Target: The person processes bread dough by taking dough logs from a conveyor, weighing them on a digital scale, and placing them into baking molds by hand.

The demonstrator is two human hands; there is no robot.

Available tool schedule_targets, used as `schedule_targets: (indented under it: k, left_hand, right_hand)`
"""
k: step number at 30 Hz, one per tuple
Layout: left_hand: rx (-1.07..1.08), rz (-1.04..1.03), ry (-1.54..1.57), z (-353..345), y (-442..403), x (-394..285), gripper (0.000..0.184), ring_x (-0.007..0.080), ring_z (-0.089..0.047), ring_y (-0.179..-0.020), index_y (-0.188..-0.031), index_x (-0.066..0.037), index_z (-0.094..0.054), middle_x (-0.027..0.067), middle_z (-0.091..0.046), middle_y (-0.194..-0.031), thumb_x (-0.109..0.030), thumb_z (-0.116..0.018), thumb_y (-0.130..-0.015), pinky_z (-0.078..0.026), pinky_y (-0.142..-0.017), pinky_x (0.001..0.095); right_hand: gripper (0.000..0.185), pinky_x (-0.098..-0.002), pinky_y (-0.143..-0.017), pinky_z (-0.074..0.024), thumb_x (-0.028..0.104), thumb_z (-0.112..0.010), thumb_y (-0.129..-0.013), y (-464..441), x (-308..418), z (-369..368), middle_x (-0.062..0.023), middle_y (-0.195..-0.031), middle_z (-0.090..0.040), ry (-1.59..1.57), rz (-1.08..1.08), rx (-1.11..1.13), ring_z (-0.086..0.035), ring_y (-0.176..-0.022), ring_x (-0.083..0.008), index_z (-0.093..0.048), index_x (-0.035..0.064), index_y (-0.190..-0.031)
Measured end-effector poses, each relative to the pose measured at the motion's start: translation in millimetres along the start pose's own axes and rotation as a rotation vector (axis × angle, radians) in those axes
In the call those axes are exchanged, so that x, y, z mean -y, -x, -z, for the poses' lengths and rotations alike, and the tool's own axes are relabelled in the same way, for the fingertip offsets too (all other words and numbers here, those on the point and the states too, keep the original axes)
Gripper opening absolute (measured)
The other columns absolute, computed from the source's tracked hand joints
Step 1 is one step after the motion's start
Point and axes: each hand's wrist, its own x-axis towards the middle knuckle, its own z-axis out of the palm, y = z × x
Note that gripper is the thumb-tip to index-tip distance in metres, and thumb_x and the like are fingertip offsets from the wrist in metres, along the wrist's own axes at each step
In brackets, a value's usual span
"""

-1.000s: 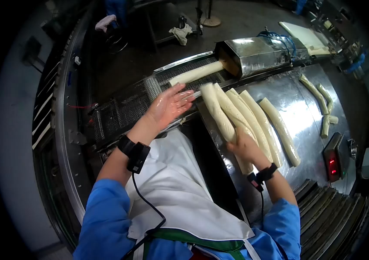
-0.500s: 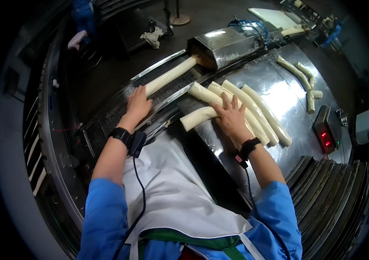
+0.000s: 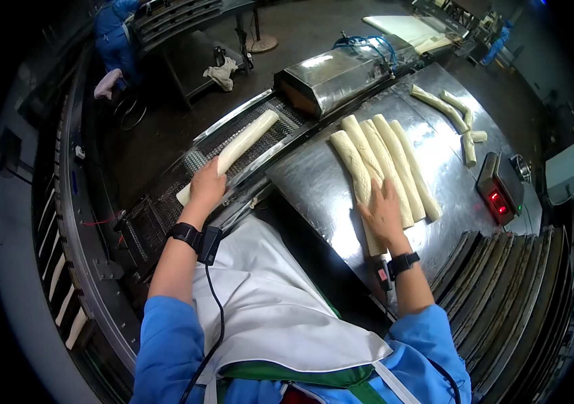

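On the mesh conveyor lies a long pale dough log (image 3: 250, 138). My left hand (image 3: 207, 185) is closed around its lower part, and the near end pokes out to the left of my fingers. On the steel table several dough logs (image 3: 401, 158) lie side by side in a slanting row. My right hand (image 3: 383, 214) rests on the lower half of the leftmost dough log (image 3: 349, 155), fingers stretched out and slightly apart; my palm hides part of it.
A metal hood (image 3: 344, 74) covers the conveyor's far end. Smaller dough pieces (image 3: 442, 108) lie on the table (image 3: 307, 195) near a scale with red digits (image 3: 498, 202). Stacked trays (image 3: 496, 289) stand at right. A person in blue (image 3: 115, 40) is at far left.
The conveyor's dough log has come out from the hood toward me, with my left hand now around it. My right hand moved down and right; the left table logs now lie straighter alongside the others.
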Motion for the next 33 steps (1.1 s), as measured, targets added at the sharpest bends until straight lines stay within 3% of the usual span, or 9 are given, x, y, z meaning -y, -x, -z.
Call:
schedule_targets:
  k: [5, 11, 15, 18, 20, 23, 25, 31, 33]
  left_hand:
    - [0.004, -0.180, 0.098, 5, 25, 7, 0.055, 0.0355, -0.054, -0.110, -0.128, -0.002, -0.050, 0.0174, -0.056, -0.123, -0.019, -0.065, -0.078, -0.043, -0.095, 0.0409]
    - [-0.003, 0.003, 0.124, 24, 56, 33, 0.055, 0.0332, -0.056, -0.108, -0.127, -0.007, -0.053, 0.0152, -0.058, -0.118, -0.025, -0.068, -0.076, -0.045, -0.091, 0.0407]
    - [-0.009, 0.055, 0.063, 22, 67, 45, 0.054, 0.0332, -0.057, -0.106, -0.124, -0.009, -0.055, 0.0146, -0.059, -0.115, -0.030, -0.069, -0.076, -0.046, -0.088, 0.0408]
    - [-0.048, 0.116, 0.093, 29, 75, 56, 0.051, 0.0302, -0.058, -0.104, -0.119, -0.014, -0.060, 0.0113, -0.061, -0.112, -0.032, -0.073, -0.073, -0.046, -0.088, 0.0418]
    - [-0.082, 0.124, 0.107, 33, 83, 69, 0.050, 0.0302, -0.059, -0.104, -0.119, -0.015, -0.061, 0.0099, -0.061, -0.113, -0.036, -0.073, -0.074, -0.045, -0.088, 0.0422]
    - [-0.004, 0.180, 0.081, 47, 94, 72, 0.051, 0.0318, -0.058, -0.102, -0.118, -0.013, -0.060, 0.0126, -0.060, -0.110, -0.036, -0.072, -0.074, -0.045, -0.088, 0.0424]
    - [-0.059, 0.190, 0.049, 46, 105, 77, 0.049, 0.0321, -0.057, -0.103, -0.117, -0.013, -0.059, 0.0136, -0.060, -0.107, -0.037, -0.071, -0.075, -0.044, -0.089, 0.0428]
    - [0.022, 0.299, -0.004, 68, 113, 87, 0.045, 0.0329, -0.062, -0.097, -0.102, -0.007, -0.062, 0.0162, -0.065, -0.101, -0.042, -0.071, -0.074, -0.047, -0.085, 0.0432]
    - [0.065, 0.370, 0.104, 81, 115, 88, 0.045, 0.0356, -0.063, -0.092, -0.095, -0.003, -0.065, 0.0193, -0.066, -0.096, -0.045, -0.066, -0.077, -0.049, -0.079, 0.0439]
  right_hand:
    - [0.062, -0.0473, -0.108, -0.0292, 0.034, -0.069, -0.080, 38, 2, 16, -0.0278, -0.144, -0.029, -0.047, -0.093, -0.002, -0.031, -0.131, -0.0436, -0.049, 0.0084, -0.132]
    - [0.063, -0.0477, -0.108, -0.0296, 0.028, -0.074, -0.070, 52, 6, 20, -0.0271, -0.143, -0.030, -0.089, -0.100, -0.027, -0.032, -0.130, -0.0435, -0.054, 0.0067, -0.126]
    - [0.041, -0.0473, -0.106, -0.0322, 0.027, -0.073, -0.067, 31, 16, 30, -0.0243, -0.140, -0.037, 0.017, -0.001, -0.004, -0.034, -0.129, -0.0419, -0.065, 0.0006, -0.097]
    - [0.035, -0.0435, -0.101, -0.0370, 0.031, -0.068, -0.078, 15, -5, 3, -0.0227, -0.137, -0.042, -0.222, -0.194, -0.059, -0.041, -0.123, -0.0395, -0.065, -0.0032, -0.075]
    - [0.041, -0.0453, -0.100, -0.0376, 0.039, -0.068, -0.081, 13, 4, -2, -0.0238, -0.136, -0.043, -0.066, -0.212, -0.071, -0.043, -0.121, -0.0403, -0.065, -0.0021, -0.078]
    - [0.057, -0.0534, -0.105, -0.0302, 0.044, -0.069, -0.076, 26, -8, -19, -0.0283, -0.143, -0.030, 0.075, -0.042, -0.070, -0.032, -0.130, -0.0440, -0.061, -0.0009, -0.110]
    - [0.064, -0.0525, -0.106, -0.0294, 0.043, -0.071, -0.072, 33, -12, -19, -0.0298, -0.143, -0.029, 0.124, -0.006, -0.047, -0.031, -0.131, -0.0445, -0.059, -0.0006, -0.116]
    - [0.060, -0.0504, -0.096, -0.0399, 0.041, -0.071, -0.070, 25, -8, 0, -0.0330, -0.126, -0.046, 0.182, -0.074, 0.026, -0.045, -0.115, -0.0480, -0.061, -0.0027, -0.110]
    - [0.049, -0.0505, -0.093, -0.0422, 0.042, -0.069, -0.075, 18, -21, -8, -0.0299, -0.124, -0.048, 0.070, -0.118, 0.026, -0.048, -0.111, -0.0444, -0.064, -0.0050, -0.089]
